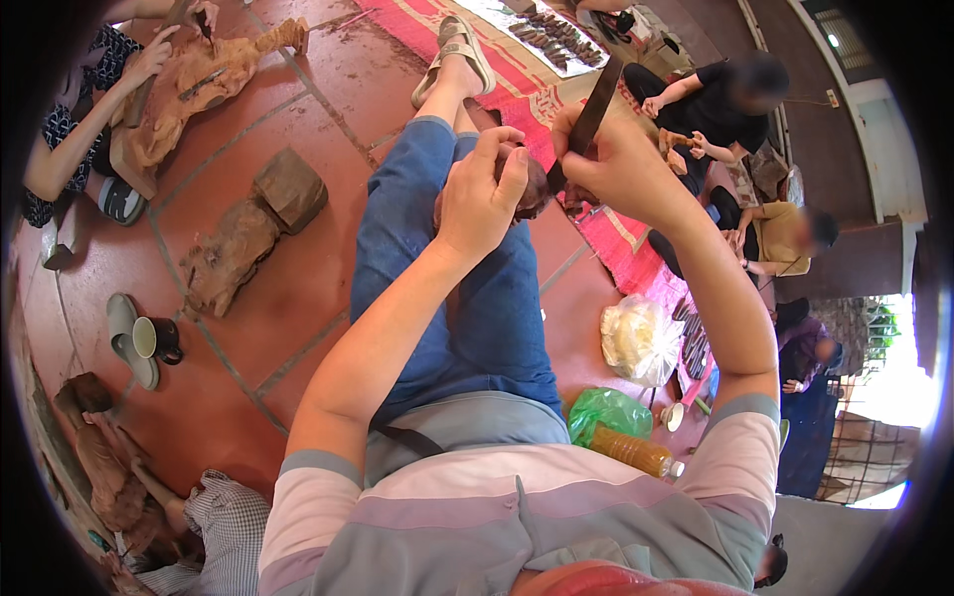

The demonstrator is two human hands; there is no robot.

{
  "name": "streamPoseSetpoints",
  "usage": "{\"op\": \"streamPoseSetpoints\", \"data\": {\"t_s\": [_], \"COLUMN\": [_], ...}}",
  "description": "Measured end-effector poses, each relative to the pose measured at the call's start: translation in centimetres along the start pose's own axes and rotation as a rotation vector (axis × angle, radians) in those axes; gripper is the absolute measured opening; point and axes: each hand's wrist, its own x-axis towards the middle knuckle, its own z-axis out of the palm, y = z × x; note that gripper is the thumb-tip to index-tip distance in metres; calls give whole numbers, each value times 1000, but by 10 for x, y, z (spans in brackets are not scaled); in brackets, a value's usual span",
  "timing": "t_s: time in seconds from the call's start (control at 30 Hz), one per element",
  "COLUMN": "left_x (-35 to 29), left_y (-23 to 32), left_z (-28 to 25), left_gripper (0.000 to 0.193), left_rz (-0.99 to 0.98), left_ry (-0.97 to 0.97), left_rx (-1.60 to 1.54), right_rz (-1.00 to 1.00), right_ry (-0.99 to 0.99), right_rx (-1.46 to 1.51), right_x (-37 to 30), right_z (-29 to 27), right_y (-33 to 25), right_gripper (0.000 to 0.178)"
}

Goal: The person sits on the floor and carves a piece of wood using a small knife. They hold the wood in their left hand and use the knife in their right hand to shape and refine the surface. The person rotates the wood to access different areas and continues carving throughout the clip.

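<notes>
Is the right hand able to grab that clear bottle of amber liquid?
Probably not: the right hand already grips a long dark flat tool, though the bottle lies with its cap end in plain view.

The shirt (616,507), nearer the waist and chest than the fingers (514,174), is short-sleeved and blocked in colour: grey at the hem, then bands of pale pink and mauve, then grey again towards a grey collar (581,556). A short placket (517,502) runs down its front. Well back from the fingers, the left sleeve (313,489) and right sleeve (740,459) match, each with a grey cuff, pale pink above it, then mauve. A dark strap (412,440) shows at the waist's left side. Blue jeans (492,338) lie behind and beneath the fingers; beyond them are beige sandals (457,52) with broad straps.
</notes>
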Motion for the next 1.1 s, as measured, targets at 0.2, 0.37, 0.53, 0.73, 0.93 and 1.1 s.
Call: {"op": "streamPoseSetpoints", "data": {"t_s": [0.2, 0.37, 0.53, 0.73, 0.93, 1.1], "left_x": [0, -1, -1, -1, 0, 0], "left_y": [-6, 1, -2, -2, -4, -3], "left_z": [2, 1, 3, 3, 4, 1], "left_gripper": [27, 27, 26, 27, 30, 31], "left_rz": [53, 4, 42, 21, 44, 25], "left_ry": [28, 13, 32, 23, 30, 21], "left_rx": [8, -8, 20, 25, 57, 51], "right_rz": [-107, -44, -159, -16, 5, -20], "right_ry": [-41, -3, -48, -8, -90, -63], "right_rx": [-118, -5, -75, 101, 103, -32], "right_x": [-3, -5, -3, 3, -2, -2], "right_z": [2, 2, 2, -4, 0, 5], "right_y": [6, 5, 20, 14, 17, 5], "right_gripper": [3, 3, 3, 4, 6, 6]}}
